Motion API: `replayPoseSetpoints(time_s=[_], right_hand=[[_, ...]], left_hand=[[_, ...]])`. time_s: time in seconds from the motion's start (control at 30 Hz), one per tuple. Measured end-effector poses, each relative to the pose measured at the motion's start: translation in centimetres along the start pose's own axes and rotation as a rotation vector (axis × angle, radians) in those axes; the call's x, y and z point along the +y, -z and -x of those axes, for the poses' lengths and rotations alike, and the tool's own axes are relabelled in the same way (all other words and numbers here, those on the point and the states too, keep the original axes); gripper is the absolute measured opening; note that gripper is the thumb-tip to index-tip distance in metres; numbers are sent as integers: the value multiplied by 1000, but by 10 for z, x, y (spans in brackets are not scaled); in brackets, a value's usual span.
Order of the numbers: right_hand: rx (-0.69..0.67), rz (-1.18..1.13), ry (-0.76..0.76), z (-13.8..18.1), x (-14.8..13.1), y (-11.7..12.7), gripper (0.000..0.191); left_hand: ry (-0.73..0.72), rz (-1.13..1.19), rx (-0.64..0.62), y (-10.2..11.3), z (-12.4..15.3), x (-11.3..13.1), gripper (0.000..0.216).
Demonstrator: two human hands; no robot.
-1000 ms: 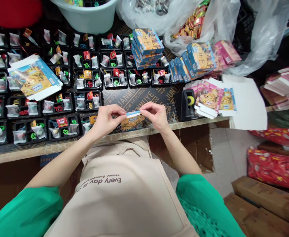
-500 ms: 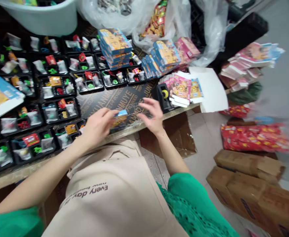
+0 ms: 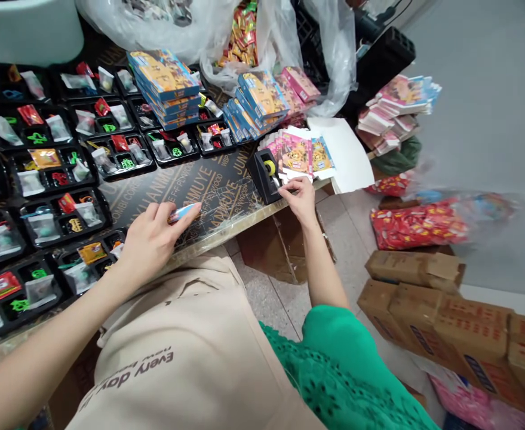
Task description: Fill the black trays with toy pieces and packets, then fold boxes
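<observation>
My left hand (image 3: 152, 233) is closed around a blue printed box (image 3: 184, 212) at the table's front edge. Only the box's blue upper edge shows; the hand hides most of it. Further right, my right hand (image 3: 301, 200) has thumb and forefinger pinched together at the front end of a black tape dispenser (image 3: 262, 179) with a yellow core. The fingers appear to grip the tape's end, though the clear strip is hard to see. Just behind the dispenser lie flat pink cartons (image 3: 294, 152) and a blue one (image 3: 322, 156).
Black compartment trays (image 3: 123, 152) with small packets fill the table's left. Behind stand stacked blue boxes (image 3: 166, 77), more blue boxes (image 3: 262, 95) and a plastic bag of wrapped sweets (image 3: 243, 36). Brown cartons (image 3: 445, 322) and a red bag (image 3: 417, 221) are on the right.
My right hand has moved right, from beside the box to the tape dispenser, and its fingers have closed. My left hand keeps the box. The view has shifted right.
</observation>
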State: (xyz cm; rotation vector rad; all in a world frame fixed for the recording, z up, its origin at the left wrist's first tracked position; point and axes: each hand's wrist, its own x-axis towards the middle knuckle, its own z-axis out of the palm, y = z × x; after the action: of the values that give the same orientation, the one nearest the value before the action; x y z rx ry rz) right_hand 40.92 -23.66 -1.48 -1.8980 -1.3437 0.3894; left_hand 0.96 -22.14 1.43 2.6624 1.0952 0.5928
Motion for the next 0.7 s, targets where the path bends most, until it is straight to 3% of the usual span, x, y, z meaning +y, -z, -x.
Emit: replayPoseSetpoints(time_s=[0.13, 0.23, 0.37, 0.5, 0.6, 0.67, 0.7], right_hand=[[178, -204, -125, 18, 4, -3, 13], [191, -321, -222, 35, 14, -6, 14], [154, -323, -271, 44, 30, -17, 20], [274, -303, -268, 44, 36, -25, 23], [404, -371, -279, 53, 13, -33, 27], [337, -450, -280, 65, -20, -44, 28], [224, -519, -292, 72, -40, -50, 29]], left_hand=[[11, 50, 40, -4, 2, -5, 61], [-10, 42, 88, -7, 5, -11, 60], [-1, 103, 127, -10, 6, -13, 53], [10, 144, 163, -9, 4, -10, 45], [59, 204, 187, -8, 1, -7, 39], [89, 238, 184, -7, 1, -6, 37], [92, 248, 183, -7, 1, -5, 38]])
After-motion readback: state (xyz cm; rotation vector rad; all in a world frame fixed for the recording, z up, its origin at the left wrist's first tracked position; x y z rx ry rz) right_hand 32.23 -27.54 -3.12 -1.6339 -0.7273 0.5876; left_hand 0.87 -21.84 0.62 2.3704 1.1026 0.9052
